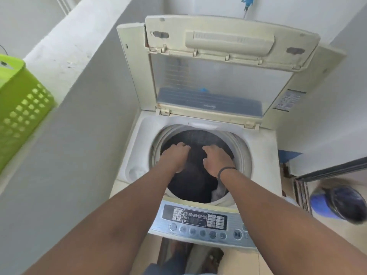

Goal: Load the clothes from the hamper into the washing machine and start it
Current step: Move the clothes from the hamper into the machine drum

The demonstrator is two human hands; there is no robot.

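Dark clothes (195,175) fill the drum of the washing machine (264,147), and both my hands are down on them. My left hand (174,155) lies with fingers bent over the cloth; my right hand (217,159), a dark band at its wrist, spreads its fingers on the same pile. Whether either grip pinches the fabric I cannot tell. A pale garment (218,192) shows at the drum's near edge. The lid (228,62) stands raised behind. The green hamper (21,108) sits on the ledge (65,50) well to my left.
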